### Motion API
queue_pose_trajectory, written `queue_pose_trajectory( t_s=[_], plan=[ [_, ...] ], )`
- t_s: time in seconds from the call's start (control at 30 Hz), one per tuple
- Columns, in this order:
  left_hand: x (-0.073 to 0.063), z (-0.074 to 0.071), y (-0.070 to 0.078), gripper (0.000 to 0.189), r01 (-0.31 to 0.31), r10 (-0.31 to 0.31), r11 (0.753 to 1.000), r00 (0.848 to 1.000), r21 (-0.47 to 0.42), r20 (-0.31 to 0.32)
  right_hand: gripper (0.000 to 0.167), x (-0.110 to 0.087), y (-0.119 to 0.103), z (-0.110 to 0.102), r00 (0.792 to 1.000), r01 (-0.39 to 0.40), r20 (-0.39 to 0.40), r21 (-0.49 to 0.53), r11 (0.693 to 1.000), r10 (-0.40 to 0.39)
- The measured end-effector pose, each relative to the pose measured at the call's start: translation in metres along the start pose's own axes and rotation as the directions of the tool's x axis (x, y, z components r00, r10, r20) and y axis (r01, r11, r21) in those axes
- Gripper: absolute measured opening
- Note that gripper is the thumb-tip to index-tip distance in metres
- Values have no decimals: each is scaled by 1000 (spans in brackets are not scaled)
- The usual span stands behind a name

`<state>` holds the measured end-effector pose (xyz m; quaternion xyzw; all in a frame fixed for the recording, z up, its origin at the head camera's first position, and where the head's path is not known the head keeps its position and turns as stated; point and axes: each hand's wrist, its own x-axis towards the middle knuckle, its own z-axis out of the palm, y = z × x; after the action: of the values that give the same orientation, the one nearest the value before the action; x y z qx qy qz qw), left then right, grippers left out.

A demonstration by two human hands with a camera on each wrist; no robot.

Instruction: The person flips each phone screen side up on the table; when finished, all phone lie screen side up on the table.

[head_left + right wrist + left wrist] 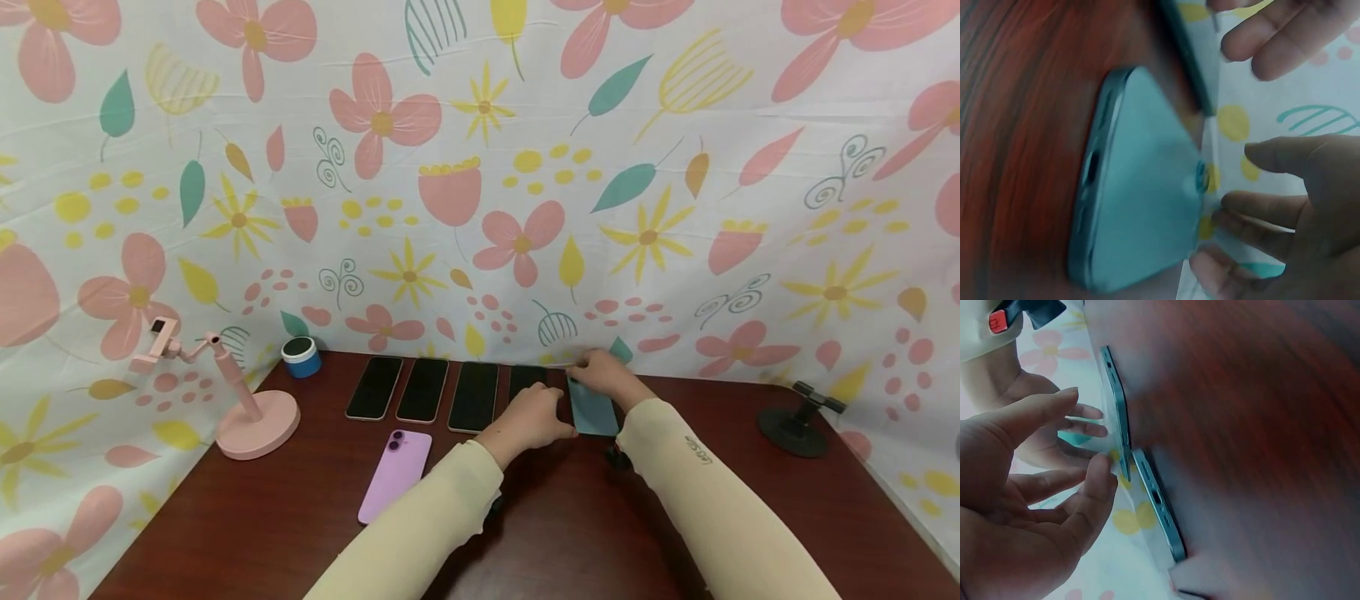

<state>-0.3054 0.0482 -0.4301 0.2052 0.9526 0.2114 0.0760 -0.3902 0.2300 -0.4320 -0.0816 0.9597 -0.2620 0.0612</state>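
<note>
A blue-green phone (595, 412) lies face down at the back of the table, its camera bump toward the wall. My right hand (607, 375) is over its far end. In the right wrist view, the right hand's fingers (1260, 209) are loosely bent beside that phone's camera end. My left hand (528, 419) hovers over the near end of a dark phone (527, 379), which it partly hides. Thumb and fingers of the left hand (1035, 500) stand apart with nothing between them in the left wrist view.
Left of the hands, three black-screened phones (423, 390) lie in a row. A lilac phone (397, 475) lies face down nearer me. A pink phone stand (258, 423) and a blue tub (302, 358) are at the left; a black stand (797, 429) is at the right. Behind hangs flowered cloth (517, 242).
</note>
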Motion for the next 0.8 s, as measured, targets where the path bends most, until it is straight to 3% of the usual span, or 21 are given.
queue_pose_trajectory(
  t_s=[0.23, 0.53, 0.73, 0.8],
  plan=[
    [1, 9, 8, 68, 1, -1, 1000, 999, -4, 37, 38, -7, 9, 0, 999, -30, -41, -146, 989, 25],
    [6, 17, 14, 66, 18, -20, 999, 998, 40, 58, 39, -2, 18, -1, 999, -32, -33, -92, 995, 29],
    [4, 19, 17, 57, 12, -18, 997, 996, 78, 84, 24, -6, 20, -4, 999, -29, -28, -86, 996, 27],
    [4, 19, 17, 51, -1, -7, 995, 997, 97, 83, 30, -7, 20, -5, 1000, -27, -16, -72, 997, 26]
  ],
)
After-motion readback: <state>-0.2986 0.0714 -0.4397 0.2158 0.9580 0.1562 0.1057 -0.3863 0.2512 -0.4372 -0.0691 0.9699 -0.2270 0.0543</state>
